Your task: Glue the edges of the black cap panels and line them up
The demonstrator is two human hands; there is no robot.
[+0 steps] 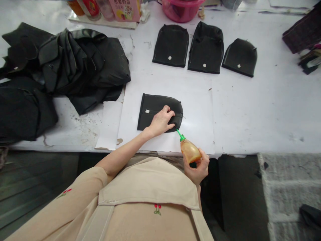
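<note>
A black rounded fabric or leather piece [156, 102] with a small white square tag lies on white paper at the table's front. Resting on top of it is my left hand [162, 121], its fingers bent and apart, pressing near the curved end. My right hand [200, 167] is wrapped around a soft squeeze bottle [190, 152] of amber liquid, probably glue. The bottle is tilted, and its green nozzle tip meets the lower curved edge of the black piece, close to my left thumb.
Three similar black pieces [170, 45] lie in a row at the back. A heap of black material [85, 60] covers the left side. Behind stand a pink basin [182, 11], a pink box [126, 10] and jars. A dark woven basket [301, 31] is at the right.
</note>
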